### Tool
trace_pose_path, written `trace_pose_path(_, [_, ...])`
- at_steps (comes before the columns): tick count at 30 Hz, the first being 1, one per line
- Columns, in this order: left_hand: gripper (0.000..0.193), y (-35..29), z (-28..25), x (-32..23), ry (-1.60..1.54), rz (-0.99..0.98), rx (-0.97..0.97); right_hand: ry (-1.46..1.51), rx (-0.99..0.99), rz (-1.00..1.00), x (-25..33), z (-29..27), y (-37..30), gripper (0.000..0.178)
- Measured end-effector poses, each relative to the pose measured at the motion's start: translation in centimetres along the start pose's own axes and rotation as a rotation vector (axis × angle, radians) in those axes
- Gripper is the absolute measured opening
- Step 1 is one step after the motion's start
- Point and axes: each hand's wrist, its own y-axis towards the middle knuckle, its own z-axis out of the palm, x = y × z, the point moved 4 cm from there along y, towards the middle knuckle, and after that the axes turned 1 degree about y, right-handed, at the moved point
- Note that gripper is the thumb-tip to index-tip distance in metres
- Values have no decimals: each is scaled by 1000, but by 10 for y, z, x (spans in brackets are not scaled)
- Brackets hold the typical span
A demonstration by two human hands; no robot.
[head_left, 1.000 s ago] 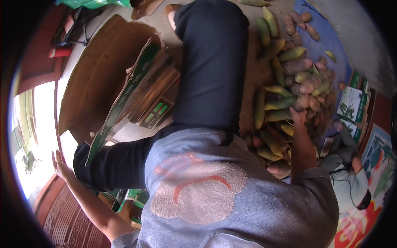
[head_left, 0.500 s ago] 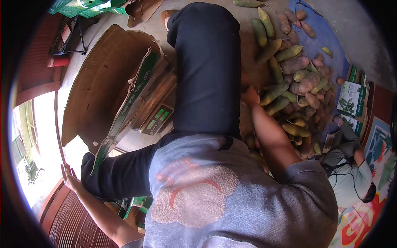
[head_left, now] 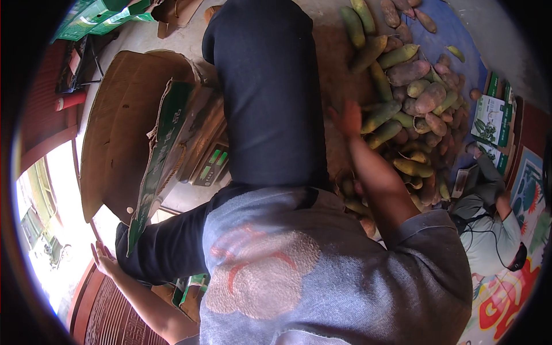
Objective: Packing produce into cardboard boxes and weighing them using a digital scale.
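Note:
My right hand (head_left: 347, 121) is stretched out beside my right leg, slightly blurred, its thumb apart from the fingers and nothing visible in it. It is at the left edge of a large heap of long roots that look like radishes, some green (head_left: 381, 116) and some dull reddish-purple (head_left: 430, 98). Off to the left, my left hand (head_left: 105, 261) hangs by my knee with its fingers apart and holds nothing. Between my legs and the left side stands an opened cardboard box (head_left: 123, 132) with a green printed flap (head_left: 163, 150), next to a scale with a lit green display (head_left: 214, 164).
The heap lies partly on a blue sheet (head_left: 454, 34). Green-and-white cartons (head_left: 489, 121) stand at the right, near another person (head_left: 483, 236) sitting low. Green boxes (head_left: 98, 20) are at the upper left. A carved reddish-brown wooden seat (head_left: 109, 313) is behind my left arm.
My right hand has moved slightly away from me and unfolded from a bent posture. The left hand stays beside my knee. The whole view has shifted a little.

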Motion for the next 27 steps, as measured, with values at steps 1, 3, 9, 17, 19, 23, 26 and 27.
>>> trace_pose_path(1, [39,3,3,0,19,7,19,-62,-221,28,-25,-7,-1,77])
trace_pose_path(3, [38,2,-22,0,17,5,-23,40,-244,343,-58,-32,16,86])
trace_pose_path(9, [37,9,-9,2,-14,-9,-10,463,151,1239,-198,12,28,92])
trace_pose_path(17, [37,2,-13,-3,-58,-3,-19,407,186,853,-128,17,22,92])
trace_pose_path(19, [37,4,-5,-3,-61,-6,-21,400,166,611,-112,5,29,88])
trace_pose_path(23, [37,-1,-8,-8,-61,-3,-25,203,246,41,-37,-35,54,75])
trace_pose_path(26, [37,-12,-21,-8,-69,-1,-43,150,467,47,30,-67,67,72])
trace_pose_path(27, [37,-12,-21,-8,-80,3,-39,151,464,46,34,-61,69,72])
